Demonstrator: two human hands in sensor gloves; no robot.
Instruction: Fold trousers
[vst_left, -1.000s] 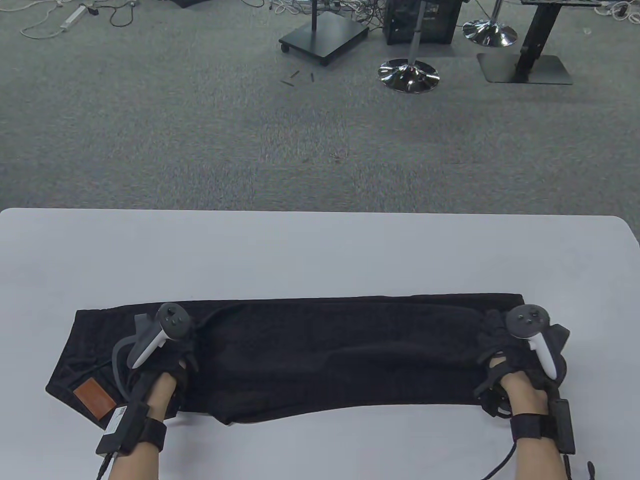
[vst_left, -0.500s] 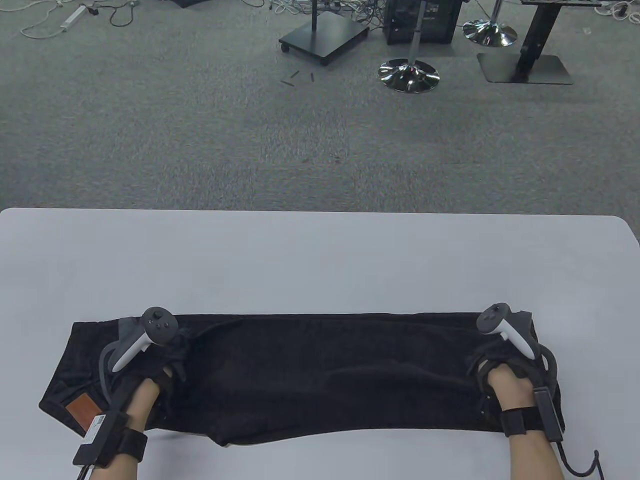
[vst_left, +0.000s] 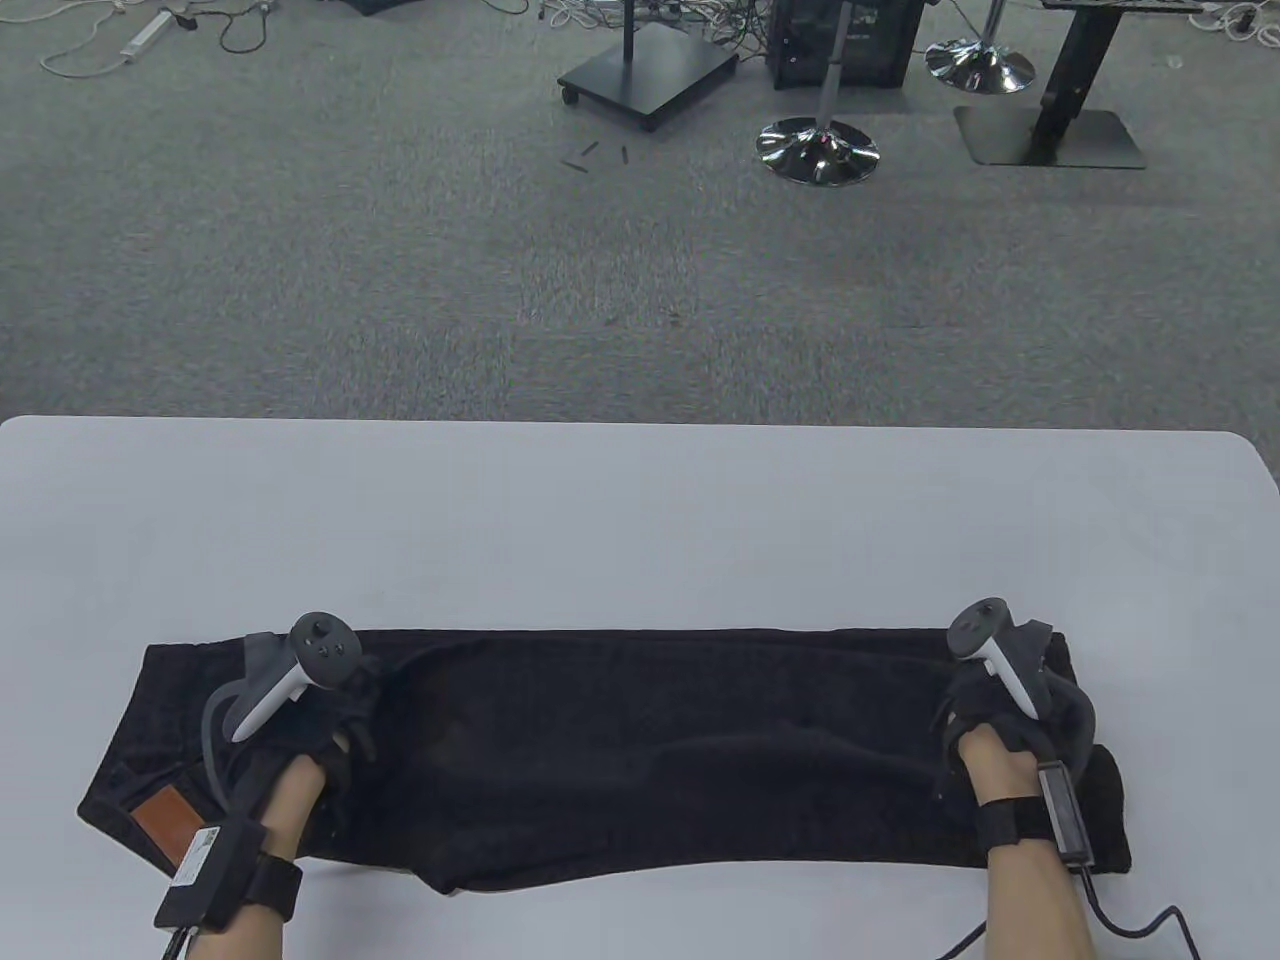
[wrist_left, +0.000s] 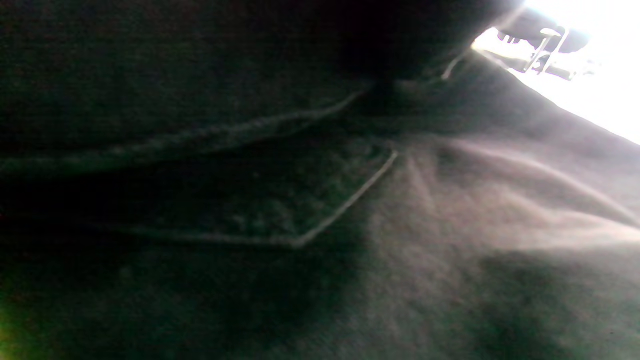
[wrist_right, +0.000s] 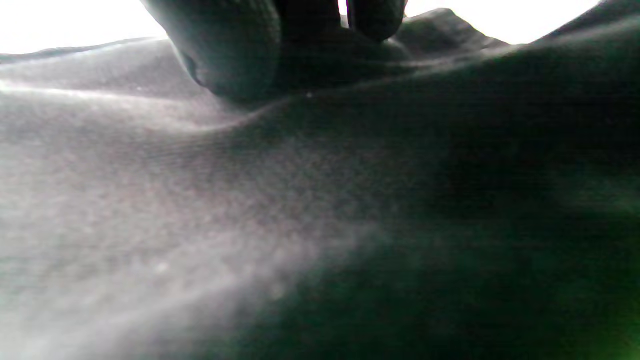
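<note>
Black trousers (vst_left: 640, 740) lie folded lengthwise across the front of the white table (vst_left: 640, 520), waist at the left with a brown leather patch (vst_left: 165, 822). My left hand (vst_left: 345, 715) lies on the seat part, its fingers bunched in the cloth where a crease starts. The left wrist view shows a back pocket (wrist_left: 280, 200) close up. My right hand (vst_left: 985, 720) grips the hem end at the right. In the right wrist view its fingertips (wrist_right: 235, 55) press into the cloth (wrist_right: 250, 200).
The table's far edge (vst_left: 640, 424) gives onto grey carpet. Stand bases (vst_left: 818, 150) and a black plate on castors (vst_left: 648, 72) are on the floor far behind. A cable (vst_left: 1150, 925) trails from my right wrist over the front of the table.
Both hands have drawn the trousers toward the table's front edge; the far edge of the cloth has come nearer. In the last half second the right hand has turned slightly at the hem.
</note>
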